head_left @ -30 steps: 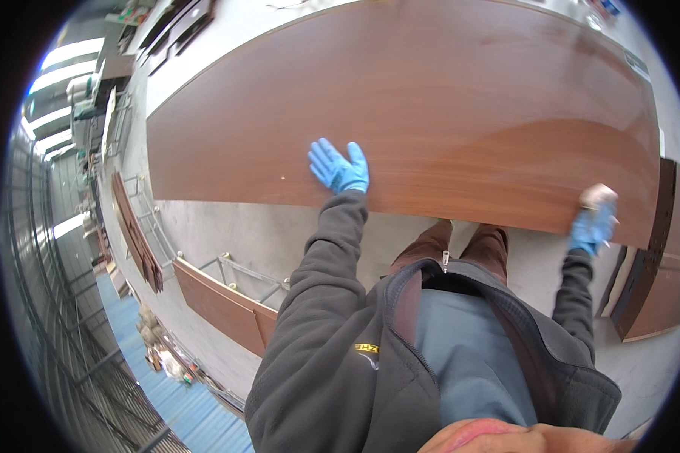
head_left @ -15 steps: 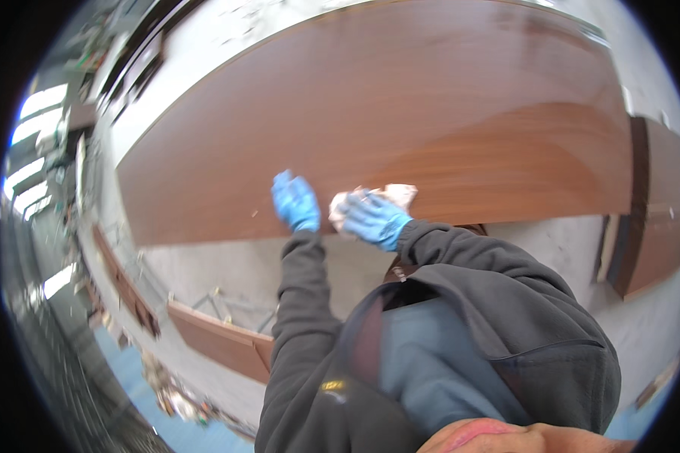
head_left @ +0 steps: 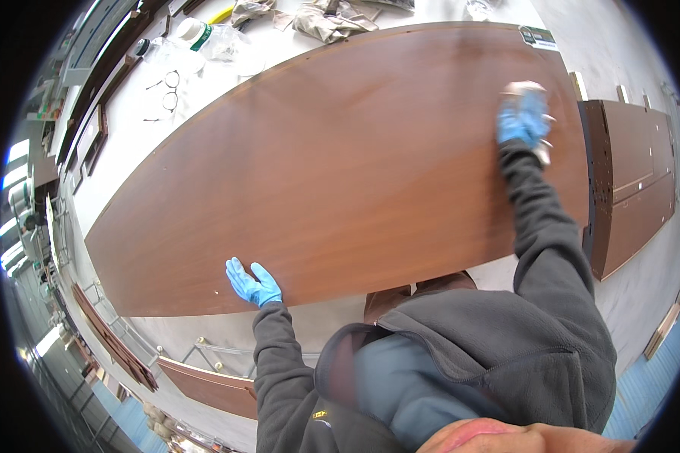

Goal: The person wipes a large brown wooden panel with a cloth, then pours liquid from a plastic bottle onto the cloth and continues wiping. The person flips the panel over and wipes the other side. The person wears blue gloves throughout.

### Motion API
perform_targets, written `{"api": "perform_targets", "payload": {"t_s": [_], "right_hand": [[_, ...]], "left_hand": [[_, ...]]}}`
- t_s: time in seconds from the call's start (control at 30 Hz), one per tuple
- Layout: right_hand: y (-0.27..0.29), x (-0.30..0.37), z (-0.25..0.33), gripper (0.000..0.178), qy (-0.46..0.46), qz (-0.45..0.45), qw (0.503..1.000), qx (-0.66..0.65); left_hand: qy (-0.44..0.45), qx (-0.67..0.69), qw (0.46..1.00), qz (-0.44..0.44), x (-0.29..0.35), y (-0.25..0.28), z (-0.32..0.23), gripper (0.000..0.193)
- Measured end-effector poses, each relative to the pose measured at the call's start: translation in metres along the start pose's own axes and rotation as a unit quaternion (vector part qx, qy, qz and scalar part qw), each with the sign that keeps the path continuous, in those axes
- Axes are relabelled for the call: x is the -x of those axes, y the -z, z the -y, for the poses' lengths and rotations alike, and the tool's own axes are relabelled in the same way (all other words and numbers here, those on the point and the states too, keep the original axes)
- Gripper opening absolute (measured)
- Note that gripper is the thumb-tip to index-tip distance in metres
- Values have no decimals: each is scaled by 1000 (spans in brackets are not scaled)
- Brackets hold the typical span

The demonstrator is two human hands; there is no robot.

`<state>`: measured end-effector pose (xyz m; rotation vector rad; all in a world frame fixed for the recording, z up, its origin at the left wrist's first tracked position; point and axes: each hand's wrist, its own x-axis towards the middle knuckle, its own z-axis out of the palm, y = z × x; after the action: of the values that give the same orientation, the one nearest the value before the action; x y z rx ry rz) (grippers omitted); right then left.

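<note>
A long reddish-brown wooden panel [head_left: 317, 174] lies flat in front of me. Near its close edge, toward the left, my left hand [head_left: 254, 284] in a blue glove rests on the surface, fingers stretched and thumb apart, holding nothing. My right hand [head_left: 523, 119], gloved the same, is at the panel's far right part and presses a whitish cloth [head_left: 524, 87] against it. The hand is blurred by motion; bits of cloth stick out above and beside the fingers. A label [head_left: 537, 38] is stuck at the panel's far right corner, beyond that hand.
Behind the panel, a white surface carries eyeglasses [head_left: 171, 91], a clear plastic bottle [head_left: 213, 39] and crumpled cloths [head_left: 332, 20]. Stacked brown panels [head_left: 635, 177] stand close to the right end. Another brown board [head_left: 208, 386] lies on a metal frame at lower left.
My right hand has swept the cloth from the near edge to the panel's far right. My left hand sits lower and further left in view, still flat. The view has shifted too.
</note>
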<state>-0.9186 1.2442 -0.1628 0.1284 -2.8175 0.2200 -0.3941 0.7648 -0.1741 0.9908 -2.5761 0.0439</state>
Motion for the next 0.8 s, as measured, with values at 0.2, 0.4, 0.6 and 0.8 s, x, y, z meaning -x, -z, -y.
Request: {"api": "perform_targets", "payload": {"t_s": [0.2, 0.4, 0.6, 0.8], "right_hand": [[-16, 11, 135, 46, 330, 196, 917, -107], [-58, -133, 68, 49, 68, 31, 997, -12], [-87, -59, 252, 67, 124, 53, 991, -24], [-98, 58, 482, 67, 230, 56, 961, -141]], "left_hand": [[12, -2, 1000, 12, -4, 2, -3, 55], [30, 4, 999, 19, -5, 3, -6, 58], [34, 3, 999, 21, -10, 5, -7, 62], [80, -6, 994, 80, -13, 12, -3, 65]]}}
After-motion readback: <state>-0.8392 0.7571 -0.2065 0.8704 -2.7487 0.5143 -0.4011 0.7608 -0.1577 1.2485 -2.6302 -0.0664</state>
